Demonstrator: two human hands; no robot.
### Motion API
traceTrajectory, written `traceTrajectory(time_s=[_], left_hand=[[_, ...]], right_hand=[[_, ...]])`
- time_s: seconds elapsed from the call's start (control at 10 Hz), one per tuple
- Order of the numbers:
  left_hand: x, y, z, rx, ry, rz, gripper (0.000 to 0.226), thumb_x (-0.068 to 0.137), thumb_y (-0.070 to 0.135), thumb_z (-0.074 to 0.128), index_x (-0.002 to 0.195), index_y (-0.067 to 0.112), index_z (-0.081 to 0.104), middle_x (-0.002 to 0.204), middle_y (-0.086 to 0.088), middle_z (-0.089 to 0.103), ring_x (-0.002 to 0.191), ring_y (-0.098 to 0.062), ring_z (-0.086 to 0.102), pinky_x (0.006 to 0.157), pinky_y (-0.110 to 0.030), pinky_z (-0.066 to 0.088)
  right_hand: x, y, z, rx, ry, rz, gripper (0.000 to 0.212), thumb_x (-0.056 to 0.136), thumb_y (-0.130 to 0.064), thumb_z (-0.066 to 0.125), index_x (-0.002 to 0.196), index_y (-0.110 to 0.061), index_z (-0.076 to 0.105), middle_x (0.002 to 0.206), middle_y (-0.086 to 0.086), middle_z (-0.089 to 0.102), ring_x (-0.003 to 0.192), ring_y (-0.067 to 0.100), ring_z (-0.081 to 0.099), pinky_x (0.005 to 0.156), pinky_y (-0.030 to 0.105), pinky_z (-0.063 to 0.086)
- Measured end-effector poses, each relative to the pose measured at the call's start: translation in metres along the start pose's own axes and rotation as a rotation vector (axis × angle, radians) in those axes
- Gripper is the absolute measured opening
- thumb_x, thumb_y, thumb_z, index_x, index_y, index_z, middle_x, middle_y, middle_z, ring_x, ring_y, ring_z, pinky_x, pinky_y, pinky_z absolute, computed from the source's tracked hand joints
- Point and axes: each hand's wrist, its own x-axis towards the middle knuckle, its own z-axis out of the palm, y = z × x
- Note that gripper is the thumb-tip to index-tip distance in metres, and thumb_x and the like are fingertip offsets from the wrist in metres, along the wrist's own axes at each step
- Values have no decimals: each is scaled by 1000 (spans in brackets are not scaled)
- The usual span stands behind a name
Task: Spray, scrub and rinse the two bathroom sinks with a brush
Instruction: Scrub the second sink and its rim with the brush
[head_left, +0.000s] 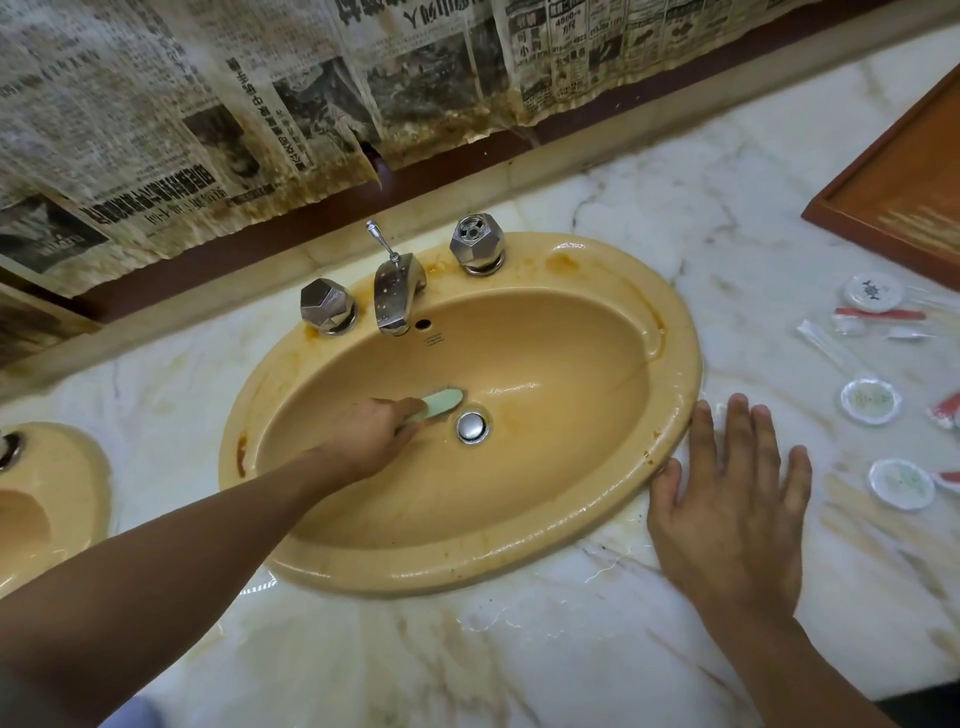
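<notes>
A tan oval sink (670, 374) with rusty stains is set in the marble counter. My left hand (363, 436) reaches into its basin and grips a pale green brush (441, 402), whose head lies on the basin floor just left of the chrome drain plug (471, 427). My right hand (737, 499) rests flat with spread fingers on the counter against the sink's right rim. A second tan sink (78, 478) shows partly at the left edge. No spray bottle is in view.
A chrome spout (397, 291) with two faceted knobs (327, 305) (477, 241) stands at the sink's back. Wrapped toiletries and round lids (878, 405) lie on the counter at right. A wooden tray (904, 192) sits far right. Stained newspaper (208, 104) covers the wall.
</notes>
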Motion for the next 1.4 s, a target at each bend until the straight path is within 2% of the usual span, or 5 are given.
traceTrajectory(time_s=[0.6,0.9,1.1,1.3,1.4], left_hand=[[-9,-2,3,-26,-151,5,34,102,52,51,134,44,64,133,13,67,121,-19,62,95,-34,50],[9,-7,-40,394,404,180,42,103,44,42,113,17,73,85,-4,63,50,-33,59,40,-27,35],[5,-30,-60,511,344,338,21,98,28,67,109,11,72,81,-8,62,41,-30,50,34,-30,43],[8,-29,-81,494,575,329,23,103,31,62,118,16,71,76,-5,59,45,-30,53,39,-28,33],[14,-26,-49,529,435,377,26,94,19,75,117,8,70,80,-6,63,41,-28,49,34,-27,38]], right_hand=[[0,0,0,-9,-22,17,66,97,-36,33,155,-7,40,163,19,31,155,33,21,124,57,13],[0,-1,0,-13,-21,23,66,97,-37,32,155,-7,40,163,18,31,154,32,22,124,57,13],[0,-2,0,-17,-40,29,66,98,-39,31,157,-9,37,164,17,30,155,30,20,125,57,12],[0,-1,0,-16,-34,26,66,98,-38,31,157,-9,37,164,17,30,155,30,20,124,57,12],[0,-2,0,-15,-27,27,65,98,-37,32,156,-9,38,164,18,30,155,31,20,124,57,12]])
